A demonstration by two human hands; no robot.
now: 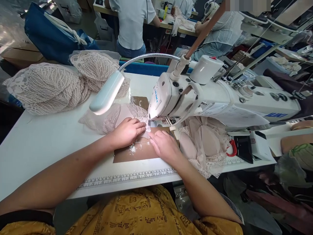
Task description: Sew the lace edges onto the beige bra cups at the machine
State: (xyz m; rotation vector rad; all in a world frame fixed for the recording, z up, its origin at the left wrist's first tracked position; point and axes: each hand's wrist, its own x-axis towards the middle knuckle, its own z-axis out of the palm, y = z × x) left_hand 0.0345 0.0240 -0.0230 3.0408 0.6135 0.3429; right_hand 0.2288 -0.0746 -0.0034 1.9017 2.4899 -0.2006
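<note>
A pale pink lace piece [133, 111] lies under the head of the white sewing machine [166, 93], its edge close to the needle. My left hand [128, 130] rests flat on it, just left of the needle, with the fingers stretched forward. At the near edge of the lace, my right hand [165, 145] has its fingertips closed at the cloth; the thumb is bent beneath the index finger. Both hands are over a shiny brown sheet [137, 153] on the table. The fine stitching point is too small to make out.
Lace stacks [49, 88] sit at the table's left back. A lamp [107, 93] hangs over the work. Beige lace bra cups [207, 140] lie right of my hand, near red-handled scissors [232, 148]. A ruler strip [129, 179] runs along the front edge. Co-workers sit beyond.
</note>
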